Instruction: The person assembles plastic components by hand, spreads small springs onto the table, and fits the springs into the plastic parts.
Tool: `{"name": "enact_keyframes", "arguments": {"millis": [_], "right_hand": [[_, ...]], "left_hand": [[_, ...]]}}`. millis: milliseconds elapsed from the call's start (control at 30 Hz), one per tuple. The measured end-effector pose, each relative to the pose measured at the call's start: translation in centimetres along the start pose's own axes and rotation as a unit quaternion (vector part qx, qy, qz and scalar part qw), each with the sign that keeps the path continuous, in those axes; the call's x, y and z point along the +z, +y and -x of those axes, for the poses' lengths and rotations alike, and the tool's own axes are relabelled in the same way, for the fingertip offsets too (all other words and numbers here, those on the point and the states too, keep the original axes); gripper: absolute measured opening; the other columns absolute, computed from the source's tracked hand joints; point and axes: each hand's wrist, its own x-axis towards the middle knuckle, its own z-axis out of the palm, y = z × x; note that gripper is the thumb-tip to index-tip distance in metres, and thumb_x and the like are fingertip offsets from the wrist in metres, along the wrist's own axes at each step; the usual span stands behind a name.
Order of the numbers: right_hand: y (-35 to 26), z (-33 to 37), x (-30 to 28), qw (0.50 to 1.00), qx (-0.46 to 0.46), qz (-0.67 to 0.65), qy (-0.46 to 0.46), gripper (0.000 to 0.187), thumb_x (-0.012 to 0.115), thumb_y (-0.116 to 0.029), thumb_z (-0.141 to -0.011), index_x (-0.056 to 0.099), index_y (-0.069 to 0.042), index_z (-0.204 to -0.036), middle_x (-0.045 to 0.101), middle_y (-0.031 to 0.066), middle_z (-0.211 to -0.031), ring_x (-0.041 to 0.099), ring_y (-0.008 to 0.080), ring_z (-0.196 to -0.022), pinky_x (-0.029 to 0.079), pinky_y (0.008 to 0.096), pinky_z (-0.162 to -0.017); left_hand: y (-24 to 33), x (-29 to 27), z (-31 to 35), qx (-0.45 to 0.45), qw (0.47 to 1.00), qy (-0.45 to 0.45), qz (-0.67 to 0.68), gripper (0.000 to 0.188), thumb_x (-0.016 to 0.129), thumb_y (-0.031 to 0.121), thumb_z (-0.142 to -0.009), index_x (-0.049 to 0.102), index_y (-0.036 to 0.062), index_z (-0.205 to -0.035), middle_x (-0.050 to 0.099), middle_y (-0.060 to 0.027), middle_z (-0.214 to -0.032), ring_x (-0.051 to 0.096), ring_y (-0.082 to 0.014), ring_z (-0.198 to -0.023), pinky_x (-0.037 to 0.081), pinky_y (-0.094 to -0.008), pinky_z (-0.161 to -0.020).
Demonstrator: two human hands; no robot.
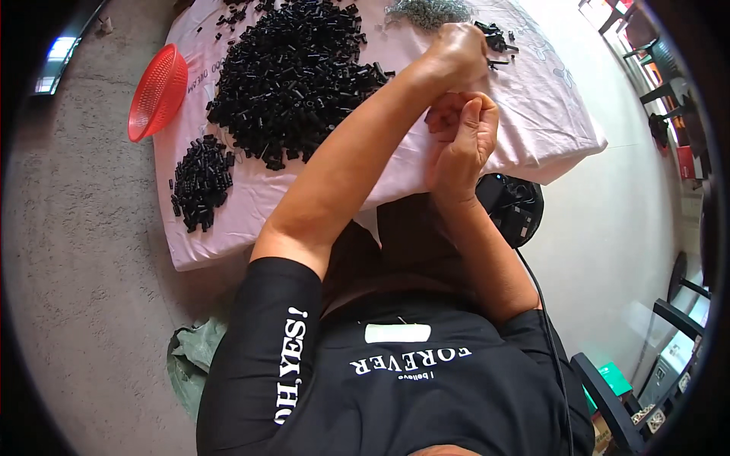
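My left hand [460, 57] reaches across the pink cloth to the far right, its back turned up and its fingers curled under. Beside its knuckles lies a small heap of short black plastic tubes [496, 36]. My right hand [465, 144] is nearer to me, just below the left wrist, with the thumb bent against curled fingers. What either hand holds, if anything, is hidden. Just past my left hand is a pile of small clear or silvery pieces [430, 11]. A large mound of black tube pieces [296, 83] covers the middle of the table.
A smaller black pile [201, 182] sits near the left front of the cloth-covered table [544, 140]. A red perforated basket [158, 93] leans at the left edge. Beneath the right front edge is a dark round object [517, 209]; a black cable [544, 296] runs over my right side.
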Motion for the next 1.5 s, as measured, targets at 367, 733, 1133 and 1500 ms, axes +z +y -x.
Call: {"name": "enact_keyframes", "arguments": {"millis": [367, 733, 1133, 1500], "right_hand": [[0.1, -0.1, -0.2, 0.999, 0.019, -0.038, -0.007, 0.026, 0.046, -0.030, -0.106, 0.044, -0.005, -0.113, 0.064, 0.0125, -0.091, 0.060, 0.0163, -0.072, 0.048, 0.0266, -0.068], [0.1, -0.1, 0.2, 0.999, 0.021, -0.015, -0.031, 0.030, 0.049, -0.028, -0.105, 0.044, -0.002, -0.119, 0.064, 0.0117, -0.097, 0.060, 0.0151, -0.078, 0.049, 0.0268, -0.075], [0.2, 0.0, 0.1, 0.998, 0.029, 0.032, -0.045, 0.032, 0.051, -0.021, -0.105, 0.043, 0.000, -0.127, 0.063, 0.0114, -0.103, 0.060, 0.0155, -0.087, 0.050, 0.0281, -0.081], [0.0, -0.1, 0.1, 0.997, 0.030, 0.058, -0.051, 0.031, 0.053, -0.021, -0.104, 0.048, -0.002, -0.127, 0.064, 0.0121, -0.107, 0.062, 0.0161, -0.091, 0.048, 0.0290, -0.084]], "left_hand": [[-0.1, -0.9, 0.6, -0.011, 0.975, 0.125, 0.183, 0.033, 0.058, 0.005, -0.077, 0.073, 0.0048, -0.106, 0.072, -0.0186, -0.102, 0.071, -0.0298, -0.096, 0.054, -0.0356, -0.090], [-9.4, -10.3, 18.9, -0.034, 0.970, 0.181, -0.159, 0.041, 0.058, 0.015, -0.090, 0.057, 0.0031, -0.129, 0.054, -0.0195, -0.136, 0.048, -0.0375, -0.128, 0.037, -0.0469, -0.108], [-5.5, -3.5, 18.9, -0.103, 0.955, 0.171, -0.221, 0.076, 0.059, 0.051, -0.091, 0.038, 0.0066, -0.149, 0.030, -0.0210, -0.156, 0.024, -0.0362, -0.147, 0.018, -0.0553, -0.116], [-5.8, -6.6, 21.4, -0.054, 0.953, 0.280, -0.099, 0.051, 0.059, 0.015, -0.086, 0.053, 0.0005, -0.134, 0.050, -0.0224, -0.138, 0.042, -0.0385, -0.134, 0.029, -0.0508, -0.112]]}}
